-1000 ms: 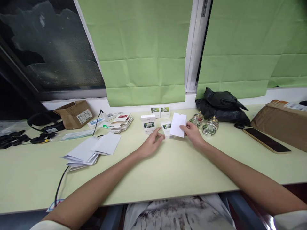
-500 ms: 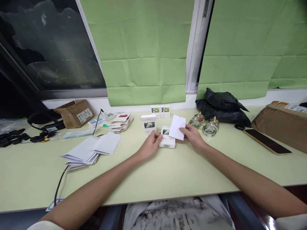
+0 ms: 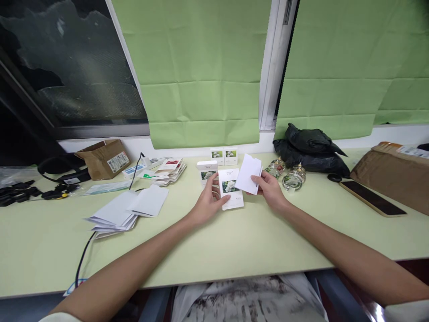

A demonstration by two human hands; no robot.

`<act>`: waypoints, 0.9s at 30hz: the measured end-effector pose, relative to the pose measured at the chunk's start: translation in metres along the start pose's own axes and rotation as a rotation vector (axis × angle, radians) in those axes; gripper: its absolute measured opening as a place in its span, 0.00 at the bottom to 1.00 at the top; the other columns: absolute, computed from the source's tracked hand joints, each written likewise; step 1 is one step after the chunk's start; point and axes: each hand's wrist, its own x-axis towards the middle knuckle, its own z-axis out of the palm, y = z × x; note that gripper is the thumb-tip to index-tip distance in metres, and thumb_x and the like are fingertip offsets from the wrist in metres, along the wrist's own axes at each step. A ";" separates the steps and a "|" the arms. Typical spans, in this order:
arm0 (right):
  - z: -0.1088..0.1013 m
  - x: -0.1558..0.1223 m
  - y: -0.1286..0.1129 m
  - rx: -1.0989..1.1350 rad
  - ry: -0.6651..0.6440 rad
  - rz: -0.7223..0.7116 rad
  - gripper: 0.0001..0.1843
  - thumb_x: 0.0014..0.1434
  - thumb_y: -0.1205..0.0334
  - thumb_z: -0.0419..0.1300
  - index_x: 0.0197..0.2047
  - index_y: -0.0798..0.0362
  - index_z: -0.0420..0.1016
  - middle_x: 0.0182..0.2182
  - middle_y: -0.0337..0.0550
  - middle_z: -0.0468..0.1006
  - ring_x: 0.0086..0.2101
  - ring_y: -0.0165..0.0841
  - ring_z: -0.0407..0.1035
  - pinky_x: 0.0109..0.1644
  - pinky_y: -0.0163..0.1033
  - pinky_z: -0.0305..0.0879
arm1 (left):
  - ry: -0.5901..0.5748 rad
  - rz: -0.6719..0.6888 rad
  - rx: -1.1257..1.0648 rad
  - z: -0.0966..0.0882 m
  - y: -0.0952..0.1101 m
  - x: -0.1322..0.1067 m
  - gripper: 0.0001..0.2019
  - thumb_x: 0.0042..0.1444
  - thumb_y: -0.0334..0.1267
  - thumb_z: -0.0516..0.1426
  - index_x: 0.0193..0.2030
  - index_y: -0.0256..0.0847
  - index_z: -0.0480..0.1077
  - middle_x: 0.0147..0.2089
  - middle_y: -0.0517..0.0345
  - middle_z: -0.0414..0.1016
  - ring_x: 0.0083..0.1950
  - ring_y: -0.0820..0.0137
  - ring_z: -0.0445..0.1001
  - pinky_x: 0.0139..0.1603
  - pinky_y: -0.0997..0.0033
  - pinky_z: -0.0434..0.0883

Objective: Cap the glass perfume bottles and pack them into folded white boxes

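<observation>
My left hand [image 3: 212, 200] grips a white box with a white-flower picture [image 3: 231, 192], thumb across its front and fingers behind its left edge. The box is tilted up, its printed face toward me. A blank white paper sleeve with a notched top edge [image 3: 248, 174] is pinched in my right hand [image 3: 267, 190]. The sleeve overlaps the box's upper right corner. Just behind my left fingers stands a similar white box [image 3: 207, 168], partly hidden. Two smaller flower-printed boxes [image 3: 224, 155] stand at the back against the wall.
White papers [image 3: 115, 210] and a stack of printed cards [image 3: 170, 171] lie left. An opened brown carton [image 3: 106, 160] stands behind them. On the right are glass jars [image 3: 294, 180], black plastic bags [image 3: 311, 152], a phone [image 3: 373, 197] and a large brown parcel [image 3: 395, 174].
The held box has tipped up so more of its printed front shows, and my left fingers now reach behind it. The sleeve in my right hand has risen slightly.
</observation>
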 end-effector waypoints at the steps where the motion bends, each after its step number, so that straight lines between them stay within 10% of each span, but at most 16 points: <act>1: 0.000 0.000 0.000 0.013 0.018 -0.019 0.24 0.53 0.47 0.73 0.49 0.48 0.76 0.46 0.45 0.85 0.38 0.44 0.81 0.36 0.48 0.83 | 0.000 0.038 0.033 -0.002 0.003 -0.001 0.42 0.63 0.47 0.64 0.77 0.52 0.46 0.63 0.48 0.67 0.51 0.64 0.72 0.50 0.62 0.75; 15: -0.005 0.006 -0.007 0.165 0.223 -0.202 0.22 0.54 0.48 0.73 0.49 0.47 0.75 0.53 0.42 0.82 0.45 0.41 0.80 0.42 0.48 0.84 | -0.199 0.518 0.497 -0.023 0.010 -0.006 0.22 0.74 0.36 0.48 0.71 0.56 0.58 0.75 0.46 0.56 0.69 0.57 0.66 0.63 0.50 0.72; 27: 0.011 -0.013 -0.026 0.208 -0.054 -0.139 0.22 0.58 0.50 0.72 0.52 0.46 0.77 0.51 0.41 0.83 0.47 0.42 0.79 0.44 0.48 0.85 | -0.261 0.649 0.761 -0.023 0.023 -0.008 0.28 0.70 0.25 0.46 0.70 0.57 0.65 0.73 0.49 0.65 0.64 0.55 0.70 0.62 0.47 0.73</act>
